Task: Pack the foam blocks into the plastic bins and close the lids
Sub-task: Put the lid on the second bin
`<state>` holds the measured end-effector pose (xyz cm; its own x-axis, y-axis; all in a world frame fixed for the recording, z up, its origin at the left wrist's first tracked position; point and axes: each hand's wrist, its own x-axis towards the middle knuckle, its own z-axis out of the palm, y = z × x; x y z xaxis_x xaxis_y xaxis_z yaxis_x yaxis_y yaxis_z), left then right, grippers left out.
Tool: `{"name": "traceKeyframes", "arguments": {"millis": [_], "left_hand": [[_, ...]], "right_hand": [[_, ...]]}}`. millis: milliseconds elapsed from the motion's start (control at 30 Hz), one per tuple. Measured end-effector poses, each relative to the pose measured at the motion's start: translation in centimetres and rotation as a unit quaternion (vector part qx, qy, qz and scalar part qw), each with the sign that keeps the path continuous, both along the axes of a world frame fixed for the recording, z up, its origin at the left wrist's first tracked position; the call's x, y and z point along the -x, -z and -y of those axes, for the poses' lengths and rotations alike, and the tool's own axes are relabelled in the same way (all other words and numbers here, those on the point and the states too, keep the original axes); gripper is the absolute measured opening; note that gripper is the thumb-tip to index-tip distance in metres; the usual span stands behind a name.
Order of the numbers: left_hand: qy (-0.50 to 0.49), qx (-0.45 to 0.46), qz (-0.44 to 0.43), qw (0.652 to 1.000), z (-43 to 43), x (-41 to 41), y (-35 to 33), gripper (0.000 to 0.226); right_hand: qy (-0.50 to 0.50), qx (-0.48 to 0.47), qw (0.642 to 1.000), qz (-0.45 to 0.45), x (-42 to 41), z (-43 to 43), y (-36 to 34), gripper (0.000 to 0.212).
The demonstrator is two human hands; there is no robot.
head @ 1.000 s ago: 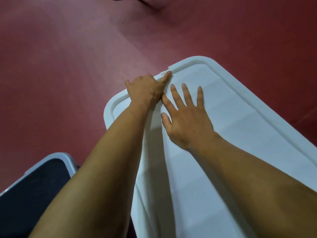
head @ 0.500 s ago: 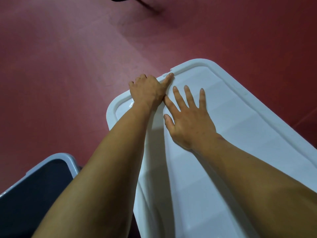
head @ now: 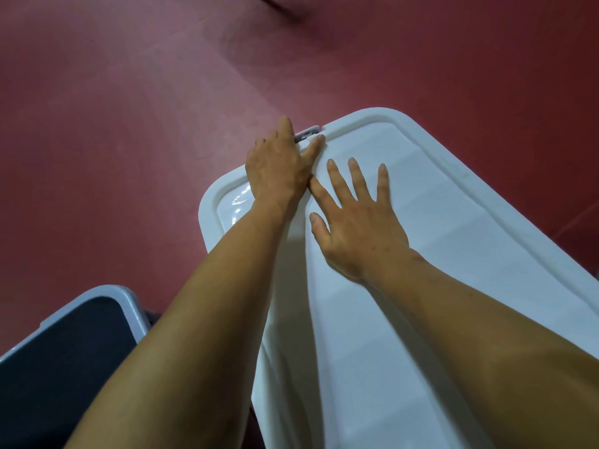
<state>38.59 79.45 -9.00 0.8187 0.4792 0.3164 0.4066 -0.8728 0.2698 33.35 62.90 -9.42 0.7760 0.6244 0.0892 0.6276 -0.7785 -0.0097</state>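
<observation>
Centre to near right, on the red floor [head: 113, 124]: one white lid [head: 453, 254], long and rectangular with rounded corners and a raised rim, lying flat on top of its bin and running from the far centre to the near right edge of view. The walls of the bin beneath are almost wholly covered.

Far short edge of the lid: one grey latch [head: 308, 133], a small tab standing up at the rim, just left of a notch in it.

Left hand [head: 278, 166]: set on that far edge, fingers curled over and past the rim, thumb stretched along the rim on the near side; the latch is pinched between thumb and fingers.

Right hand [head: 356, 222]: palm down on the lid's flat panel, just beside the left hand, fingers straight and spread, pressing and holding nothing; its forefinger touches the side of the left hand.

Near left corner: one second bin [head: 129, 303], grey rim, uncovered, dark inside; what fills it cannot be told.

Far top edge: one dark object [head: 275, 8], partly cut off, unidentifiable.
</observation>
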Motion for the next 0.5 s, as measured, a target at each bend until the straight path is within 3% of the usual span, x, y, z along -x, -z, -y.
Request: {"name": "traceKeyframes", "arguments": {"millis": [500], "left_hand": [[0.035,-0.058,0.061,0.996,0.42,0.37,0.01,0.043]], "right_hand": [[0.000,-0.009,1.000,0.003,-0.17,-0.06,0.51,0.067]]}}
